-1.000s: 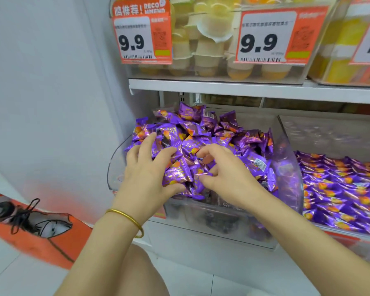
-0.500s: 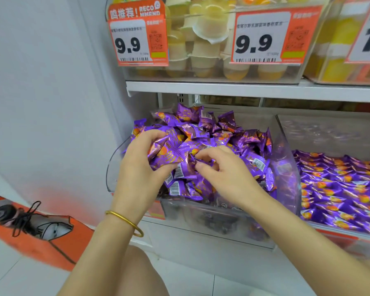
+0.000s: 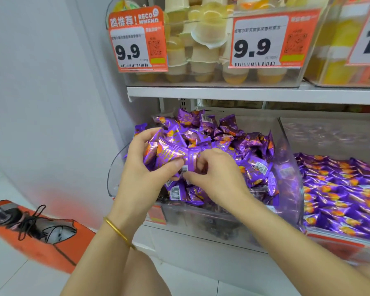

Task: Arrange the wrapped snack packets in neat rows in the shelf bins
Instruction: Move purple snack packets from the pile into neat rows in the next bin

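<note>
While sorting purple packets [image 3: 233, 133] over clear bin [image 3: 115, 180]:
Clutching several in left hand [image 3: 137, 178], pinching one with right hand [image 3: 218, 178].

Left hand [image 3: 140, 167]: centre-left, back turned to the camera. Fingers curl over the far side of a bunch of purple packets [image 3: 169, 150] and the thumb presses on the near side; the hand grips the bunch.
Right hand [image 3: 216, 178]: just right of the left hand, knuckles up, fingers bent inward. Fingertips and thumb pinch the near right end of the same bunch, close beside the left thumb.
Left forearm [image 3: 98, 253]: bare, rising from the near edge up and right to the wrist.
Right forearm [image 3: 297, 236]: bare, entering from the near right and slanting up and left to the wrist.
Knee [image 3: 141, 274]: bare, low between the forearms.
</note>
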Demonstrator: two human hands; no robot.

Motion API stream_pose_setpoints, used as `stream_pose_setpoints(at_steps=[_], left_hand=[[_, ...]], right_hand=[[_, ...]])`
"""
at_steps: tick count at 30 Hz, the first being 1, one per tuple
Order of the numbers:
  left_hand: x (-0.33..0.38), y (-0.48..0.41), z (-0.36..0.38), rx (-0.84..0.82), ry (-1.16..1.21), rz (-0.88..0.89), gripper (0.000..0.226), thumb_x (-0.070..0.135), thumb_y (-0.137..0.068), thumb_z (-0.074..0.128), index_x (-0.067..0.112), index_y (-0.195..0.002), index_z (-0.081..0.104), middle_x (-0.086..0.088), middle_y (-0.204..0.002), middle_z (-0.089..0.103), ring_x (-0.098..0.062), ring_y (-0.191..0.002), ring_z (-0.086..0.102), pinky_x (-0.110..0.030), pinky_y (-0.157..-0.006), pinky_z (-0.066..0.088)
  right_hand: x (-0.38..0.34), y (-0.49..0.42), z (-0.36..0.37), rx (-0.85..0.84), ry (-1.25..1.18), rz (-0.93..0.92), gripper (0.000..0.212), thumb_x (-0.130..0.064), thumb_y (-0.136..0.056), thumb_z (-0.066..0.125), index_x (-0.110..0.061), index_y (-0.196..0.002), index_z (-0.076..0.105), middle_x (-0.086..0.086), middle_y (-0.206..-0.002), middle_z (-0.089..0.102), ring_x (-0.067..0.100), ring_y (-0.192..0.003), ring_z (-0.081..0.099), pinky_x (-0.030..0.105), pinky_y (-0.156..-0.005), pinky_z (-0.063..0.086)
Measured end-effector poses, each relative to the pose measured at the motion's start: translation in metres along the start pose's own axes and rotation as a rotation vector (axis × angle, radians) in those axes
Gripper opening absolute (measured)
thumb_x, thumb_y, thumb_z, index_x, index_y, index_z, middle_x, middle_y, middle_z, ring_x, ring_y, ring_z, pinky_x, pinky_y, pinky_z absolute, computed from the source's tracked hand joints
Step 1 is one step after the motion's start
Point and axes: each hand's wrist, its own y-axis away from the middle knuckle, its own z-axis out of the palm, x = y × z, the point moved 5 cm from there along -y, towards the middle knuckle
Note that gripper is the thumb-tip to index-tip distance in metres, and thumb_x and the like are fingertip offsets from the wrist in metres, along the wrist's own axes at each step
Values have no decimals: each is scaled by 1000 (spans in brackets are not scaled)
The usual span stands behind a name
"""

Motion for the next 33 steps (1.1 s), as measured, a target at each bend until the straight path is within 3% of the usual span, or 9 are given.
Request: stream_pose_setpoints(at_steps=[4,8,11,16,22,25,27,31,33], left_hand=[[6,-4,16,-83,258,-111,64,-1,-67,71,21,-123,50,-2,-99,67,-16,-80,65,-23,-58,52],[6,-10,48,-157,268,-175,58,-8,-73,70,27,-116,52,-5,-103,59,-15,-66,62,-26,-57,53],[-4,-18,80,-220,174,-217,53,-3,-74,71,36,-104,51,-4,-115,54,-19,-73,60,-27,-54,55],[-15,-29,128,-348,29,-195,49,0,-72,75,29,-102,49,2,-93,64,-9,-51,59,-25,-46,53],[-27,-31,145,-391,45,-213,54,2,-73,75,22,-115,48,1,-91,64,-5,-65,62,-25,-52,56],[-31,-32,145,-436,133,-250,63,-8,-71,74,21,-120,47,-6,-98,66,-10,-71,63,-28,-58,56],[-32,-34,142,-463,219,-303,64,-15,-71,68,26,-117,49,-3,-99,66,-15,-74,63,-33,-66,58],[-27,-33,139,-536,333,-359,57,-19,-83,50,28,-117,50,1,-101,65,-16,-78,65,-36,-77,56],[-24,-31,138,-548,322,-335,55,-16,-82,55,26,-116,51,0,-102,66,-16,-81,67,-36,-75,58]], right_hand=[[15,7,-39,74,-195,65,39,-21,-73,77,-22,-68,39,-7,-69,53,7,-62,49,19,-56,38],[34,15,-83,227,-484,107,37,-6,-76,74,-23,-77,42,6,-75,63,20,-58,67,38,-48,51],[43,17,-109,312,-610,58,40,5,-80,66,-28,-88,46,-3,-81,64,19,-51,66,30,-40,48],[51,19,-116,298,-577,-13,48,19,-71,55,-25,-87,63,-9,-88,66,10,-71,62,25,-64,54],[67,16,-117,293,-628,43,7,-16,-82,66,-19,-86,71,-10,-102,69,2,-86,63,23,-79,50],[74,12,-116,243,-550,32,34,-4,-82,67,-29,-105,63,-13,-111,65,-1,-105,59,29,-91,47],[79,11,-116,187,-611,76,44,2,-80,68,-28,-111,61,-12,-115,64,-1,-103,60,23,-90,48],[77,10,-117,66,-781,95,35,10,-74,67,-15,-98,68,-5,-104,71,4,-89,66,16,-77,52],[72,9,-117,-5,-775,66,31,5,-71,69,-18,-92,71,-6,-112,68,3,-97,65,20,-84,52]])
